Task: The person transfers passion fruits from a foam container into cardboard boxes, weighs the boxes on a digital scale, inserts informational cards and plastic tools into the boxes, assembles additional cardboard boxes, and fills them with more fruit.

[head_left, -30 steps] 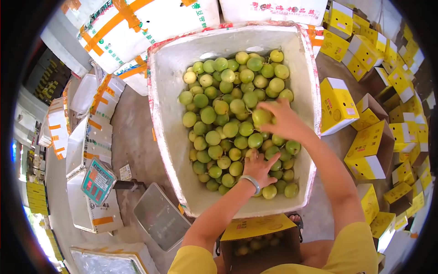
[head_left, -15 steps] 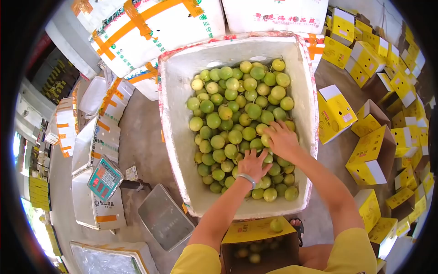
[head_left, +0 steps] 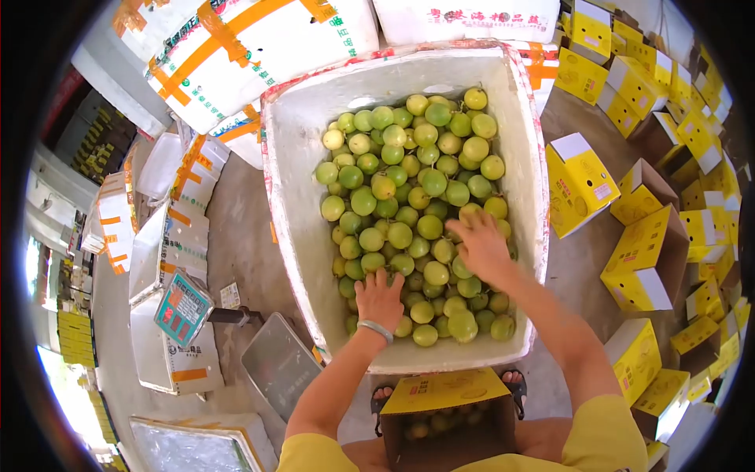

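Observation:
A large white foam box (head_left: 311, 315) is filled with round green and yellowish passion fruit (head_left: 399, 234). My left hand (head_left: 379, 303), with a silvery band at the wrist, rests on the fruit in the lower left part, fingers spread. On the right side, my right hand (head_left: 481, 245) lies over other fruit, its fingers apart and slightly bent. Neither hand has a fruit gripped that I can see. Below the foam box, between the legs, a yellow carton (head_left: 444, 391) stands open; several fruits inside it are in shadow.
Many yellow cartons (head_left: 580, 185) lie scattered at the right. White taped foam boxes (head_left: 259, 55) stand behind, with more at the left. A scale with a teal display (head_left: 182, 308) and a grey platform (head_left: 281, 367) stands at the left. Sandalled feet (head_left: 514, 385) flank the near carton.
My left hand has moved left across the fruit, away from my right hand, which has shifted only slightly. The fruit seen over the near carton's flap is gone from there. The view has shifted a little.

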The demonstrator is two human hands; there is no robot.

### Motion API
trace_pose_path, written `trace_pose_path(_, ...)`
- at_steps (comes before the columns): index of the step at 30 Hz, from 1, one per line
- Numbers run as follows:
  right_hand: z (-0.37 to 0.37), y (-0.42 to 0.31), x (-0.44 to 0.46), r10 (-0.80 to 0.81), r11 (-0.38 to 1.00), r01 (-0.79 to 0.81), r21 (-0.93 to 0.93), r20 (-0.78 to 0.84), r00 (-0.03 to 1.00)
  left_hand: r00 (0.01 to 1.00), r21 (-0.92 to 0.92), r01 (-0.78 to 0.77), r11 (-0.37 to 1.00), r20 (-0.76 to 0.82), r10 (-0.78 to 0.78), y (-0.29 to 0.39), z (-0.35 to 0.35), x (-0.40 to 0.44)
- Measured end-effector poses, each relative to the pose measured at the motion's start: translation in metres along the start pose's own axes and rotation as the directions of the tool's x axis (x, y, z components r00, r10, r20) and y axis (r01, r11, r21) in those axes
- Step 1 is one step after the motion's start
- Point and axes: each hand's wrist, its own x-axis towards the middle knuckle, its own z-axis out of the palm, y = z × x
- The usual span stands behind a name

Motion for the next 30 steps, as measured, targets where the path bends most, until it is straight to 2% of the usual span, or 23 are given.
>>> trace_pose_path(1, 0.008, 0.007, 0.009, 0.004, 1.0, -0.004, 0.005, -0.001, 1.0, 1.0, 0.004, -0.002, 1.0, 0.004, 0.002, 0.004, -0.002, 0.0)
trace_pose_path(3, 0.032, 0.019, 0.024, 0.077, 0.979, -0.044, -0.199, 0.161, 0.984, 0.928, -0.051, -0.257, 0.965, -0.291, 0.232, 0.022, -0.003, 0.003)
trace_pose_path(4, 0.032, 0.015, 0.028, 0.077, 0.98, -0.044, -0.196, 0.164, 0.983, 0.939, -0.176, -0.3, 0.938, -0.23, 0.257, 0.035, -0.005, 0.009)
trace_pose_path(6, 0.03, 0.006, 0.034, 0.16, 0.876, -0.024, -0.481, 0.243, 0.957, 0.929, -0.276, -0.321, 0.906, -0.276, 0.246, 0.059, -0.006, 0.029)
trace_pose_path(8, 0.021, 0.012, 0.034, 0.184, 0.872, -0.014, -0.489, 0.3, 0.936, 0.919, -0.277, -0.32, 0.906, -0.323, 0.226, 0.073, -0.001, 0.052)
trace_pose_path(9, 0.019, 0.015, 0.033, 0.206, 0.874, -0.005, -0.486, 0.359, 0.91, 0.947, -0.241, -0.263, 0.934, -0.25, 0.202, 0.077, 0.004, 0.062)
trace_pose_path(10, 0.024, 0.021, 0.03, 0.135, 0.88, 0.014, -0.475, 0.279, 0.951, 0.969, -0.2, -0.207, 0.958, -0.177, 0.173, 0.077, 0.009, 0.071)
trace_pose_path(11, 0.028, 0.027, 0.026, 0.134, 0.879, 0.017, -0.477, 0.28, 0.951, 0.984, -0.292, -0.136, 0.947, 0.069, 0.162, 0.074, 0.015, 0.08)
trace_pose_path(12, 0.017, 0.022, 0.024, 0.117, 0.885, 0.037, -0.465, 0.297, 0.948, 0.985, -0.295, -0.135, 0.946, 0.066, 0.161, 0.073, 0.014, 0.08)
trace_pose_path(14, 0.013, 0.021, 0.016, 0.098, 0.891, 0.056, -0.45, 0.31, 0.946, 0.967, -0.307, -0.122, 0.944, 0.175, 0.182, 0.065, 0.011, 0.08)
trace_pose_path(16, 0.016, 0.033, 0.001, -0.073, 0.951, 0.187, -0.247, 0.408, 0.91, 0.971, -0.328, -0.107, 0.938, 0.166, 0.169, 0.053, 0.02, 0.068)
trace_pose_path(17, 0.023, 0.037, -0.004, -0.147, 0.934, 0.263, -0.242, 0.412, 0.9, 0.988, -0.347, -0.069, 0.935, 0.105, 0.112, 0.045, 0.026, 0.063)
trace_pose_path(19, 0.018, 0.028, -0.008, -0.129, 0.931, 0.264, -0.253, 0.448, 0.885, 0.999, -0.373, 0.029, 0.927, -0.01, -0.035, 0.032, 0.017, 0.067)
trace_pose_path(22, 0.026, 0.009, -0.002, -0.08, 0.912, 0.271, -0.307, 0.516, 0.853, 0.994, -0.408, 0.056, 0.911, -0.065, -0.09, 0.034, -0.023, 0.091)
trace_pose_path(23, 0.028, -0.003, 0.001, 0.004, 0.841, 0.299, -0.45, 0.559, 0.829, 0.993, -0.408, 0.057, 0.911, -0.07, -0.094, 0.038, -0.026, 0.106)
trace_pose_path(24, 0.029, -0.01, 0.001, 0.099, 0.746, 0.329, -0.579, 0.584, 0.805, 0.995, -0.314, 0.097, 0.945, 0.004, -0.101, 0.045, -0.03, 0.124)
trace_pose_path(25, 0.038, -0.009, -0.001, 0.091, 0.749, 0.29, -0.596, 0.526, 0.845, 0.991, -0.217, 0.125, 0.968, 0.076, -0.111, 0.051, -0.033, 0.142)
trace_pose_path(26, 0.041, -0.003, 0.001, 0.099, 0.747, 0.287, -0.6, 0.527, 0.844, 0.986, -0.143, 0.143, 0.979, 0.102, -0.129, 0.051, -0.027, 0.163)
trace_pose_path(27, 0.042, 0.006, 0.001, 0.056, 0.847, 0.22, -0.484, 0.494, 0.868, 0.979, -0.074, 0.16, 0.984, 0.136, -0.149, 0.052, -0.019, 0.182)
trace_pose_path(28, 0.044, 0.014, -0.005, 0.026, 0.926, 0.155, -0.345, 0.466, 0.884, 0.929, -0.038, 0.251, 0.967, 0.291, -0.23, 0.047, -0.019, 0.201)
trace_pose_path(29, 0.048, 0.023, -0.008, -0.045, 0.911, 0.197, -0.363, 0.387, 0.921, 0.94, -0.071, 0.239, 0.968, 0.268, -0.212, 0.042, -0.015, 0.209)
trace_pose_path(30, 0.046, 0.025, -0.008, -0.033, 0.923, 0.181, -0.338, 0.4, 0.916, 0.935, -0.04, 0.221, 0.975, 0.294, -0.2, 0.044, -0.022, 0.213)
